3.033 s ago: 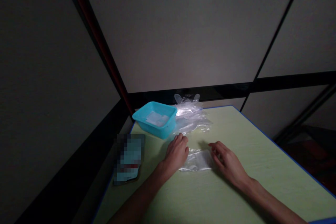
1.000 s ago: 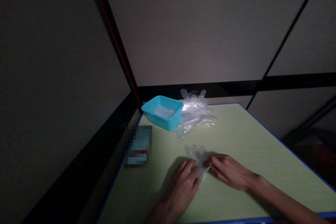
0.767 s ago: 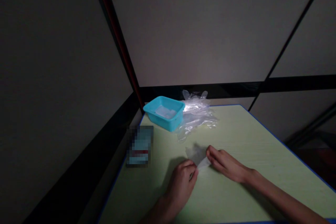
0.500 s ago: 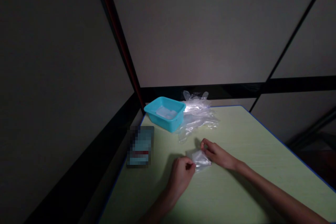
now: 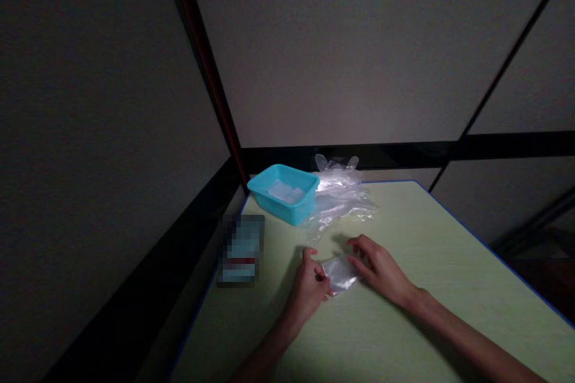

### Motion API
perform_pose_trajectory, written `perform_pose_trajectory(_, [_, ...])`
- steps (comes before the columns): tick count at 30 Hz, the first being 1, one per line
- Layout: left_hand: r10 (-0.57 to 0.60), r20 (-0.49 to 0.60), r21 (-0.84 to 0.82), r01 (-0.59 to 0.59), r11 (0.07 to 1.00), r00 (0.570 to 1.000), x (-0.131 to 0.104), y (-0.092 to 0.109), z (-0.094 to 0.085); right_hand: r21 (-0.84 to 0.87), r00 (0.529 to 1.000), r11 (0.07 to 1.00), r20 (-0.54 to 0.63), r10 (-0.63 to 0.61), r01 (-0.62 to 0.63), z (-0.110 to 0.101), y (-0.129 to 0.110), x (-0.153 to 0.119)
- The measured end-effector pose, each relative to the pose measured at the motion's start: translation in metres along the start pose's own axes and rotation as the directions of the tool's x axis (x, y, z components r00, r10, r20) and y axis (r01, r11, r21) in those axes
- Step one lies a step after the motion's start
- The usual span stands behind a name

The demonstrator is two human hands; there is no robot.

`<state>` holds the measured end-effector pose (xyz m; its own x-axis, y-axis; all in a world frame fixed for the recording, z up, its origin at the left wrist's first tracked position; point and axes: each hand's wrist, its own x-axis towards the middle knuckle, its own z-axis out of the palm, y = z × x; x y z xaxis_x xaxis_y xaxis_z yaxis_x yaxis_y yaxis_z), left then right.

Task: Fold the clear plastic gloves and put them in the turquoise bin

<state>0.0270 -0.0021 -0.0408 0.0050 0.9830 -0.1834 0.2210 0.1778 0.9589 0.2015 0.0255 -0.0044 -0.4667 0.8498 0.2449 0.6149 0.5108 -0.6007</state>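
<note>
A clear plastic disposable glove (image 5: 340,273), folded into a small flat rectangle, lies on the table between my hands. At its left edge is my left hand (image 5: 309,287), with one finger raised and the others loosely bent, fingertips touching the plastic. My right hand (image 5: 377,266) hovers at the right edge, thumb and fingers apart, the thumb tip close to the plastic or touching it. Beyond my hands, several clear disposable gloves (image 5: 344,197) lie loosely spread in a pile.
A turquoise plastic basket (image 5: 294,213) holding some folded clear plastic stands at the back left, against the glove pile. A blurred-out rectangular object (image 5: 242,251) lies by the left edge of the pale green table (image 5: 449,263). Walls rise behind and at the left.
Both hands have loosened from a pinch, and their fingers have spread. The folded plastic now lies flatter between them. The basket and glove pile stay in place.
</note>
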Motion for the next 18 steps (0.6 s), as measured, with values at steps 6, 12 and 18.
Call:
perform_pose_trajectory(6, [0.001, -0.004, -0.058, -0.001, 0.998, 1.0, 0.003, 0.0, 0.001, -0.213, 0.913, 0.918, 0.316, -0.259, 0.334, 0.009, -0.007, -0.015])
perform_pose_trajectory(12, [-0.037, 0.055, 0.005, 0.037, 0.999, 0.998, 0.0, 0.0, -0.007, -0.272, 0.887, 0.889, 0.391, -0.247, 0.368, 0.021, 0.004, -0.017])
perform_pose_trajectory(18, [0.344, 0.052, 0.486, -0.325, 0.811, 0.938, -0.033, 0.011, -0.011, -0.298, 0.897, 0.875, 0.349, -0.272, 0.381, 0.022, 0.003, -0.018])
